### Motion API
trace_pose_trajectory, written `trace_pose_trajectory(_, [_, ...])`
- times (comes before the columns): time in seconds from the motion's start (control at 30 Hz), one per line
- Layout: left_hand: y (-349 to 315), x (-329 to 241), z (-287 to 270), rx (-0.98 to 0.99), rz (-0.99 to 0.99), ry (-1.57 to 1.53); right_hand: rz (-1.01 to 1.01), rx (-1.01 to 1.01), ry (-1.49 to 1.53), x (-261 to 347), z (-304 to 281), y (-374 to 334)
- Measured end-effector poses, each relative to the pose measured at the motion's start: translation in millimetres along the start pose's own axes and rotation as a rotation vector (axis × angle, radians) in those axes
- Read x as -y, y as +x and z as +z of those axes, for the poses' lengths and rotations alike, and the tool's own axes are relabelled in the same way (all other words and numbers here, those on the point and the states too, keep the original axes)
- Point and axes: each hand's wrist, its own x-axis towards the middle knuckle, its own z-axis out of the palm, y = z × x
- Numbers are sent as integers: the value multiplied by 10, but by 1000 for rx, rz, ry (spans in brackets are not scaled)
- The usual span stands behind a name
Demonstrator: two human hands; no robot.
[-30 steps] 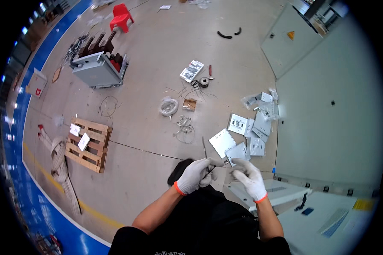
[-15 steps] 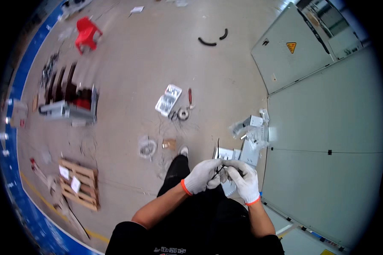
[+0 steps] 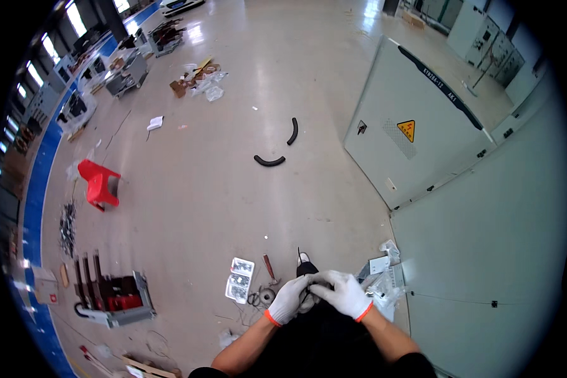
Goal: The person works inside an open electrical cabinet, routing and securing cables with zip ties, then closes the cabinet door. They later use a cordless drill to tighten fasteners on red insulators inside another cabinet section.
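Gloved in white with orange cuffs, my left hand (image 3: 288, 301) and my right hand (image 3: 345, 295) meet in front of my body, low in the picture. Both have their fingers closed on a thin black strip that looks like a cable tie (image 3: 299, 253). Its narrow end sticks up past the gloves, beside my shoe (image 3: 304, 257); the rest is mostly hidden by the fingers. Left of the hands, on the floor, lie a white compartment box of small parts (image 3: 240, 280), a hammer (image 3: 269, 268) and a roll of dark wire or tape (image 3: 267, 296).
A tall grey cabinet (image 3: 472, 252) with an open door (image 3: 416, 126) stands on the right. Plastic-wrapped metal parts (image 3: 384, 283) lie at its foot. Two black curved tubes (image 3: 269, 162) lie ahead. To the left are a red chair (image 3: 99, 184) and a metal-framed unit (image 3: 116, 299).
My view has tilted up and forward, so the floor things sit lower in the picture and more of the hall shows. Both hands stay together on the cable tie.
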Motion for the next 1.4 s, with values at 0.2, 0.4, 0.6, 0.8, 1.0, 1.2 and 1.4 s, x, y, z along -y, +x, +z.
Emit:
trace_pose_trajectory(0.2, [1273, -1500, -155, -115, 54, 133, -124, 122, -44, -71, -973, 1888])
trace_pose_trajectory(0.4, [2278, -2854, -470, -86, -17, 422, -117, 331, -147, -285, -1766, 3630])
trace_pose_trajectory(0.6, [4191, -4700, -984, 9, -139, 722, 4, 50, -140, -643, -3199, 5629])
trace_pose_trajectory(0.8, [5751, -6224, -2699, -887, 71, 509, 359, -558, 92, -811, -4930, 6668])
trace_pose_trajectory(1.0, [7869, -7848, -2558, -812, 411, 1058, 71, -582, -129, -1318, -5913, 8188])
trace_pose_trajectory(1.2, [9369, -8915, 1201, 295, 708, 1727, 58, -704, -22, -1565, -6860, 9413])
trace_pose_trajectory(1.4, [10791, -9009, 2102, 607, 497, 1649, 552, -1061, -179, -1951, -7562, 9752])
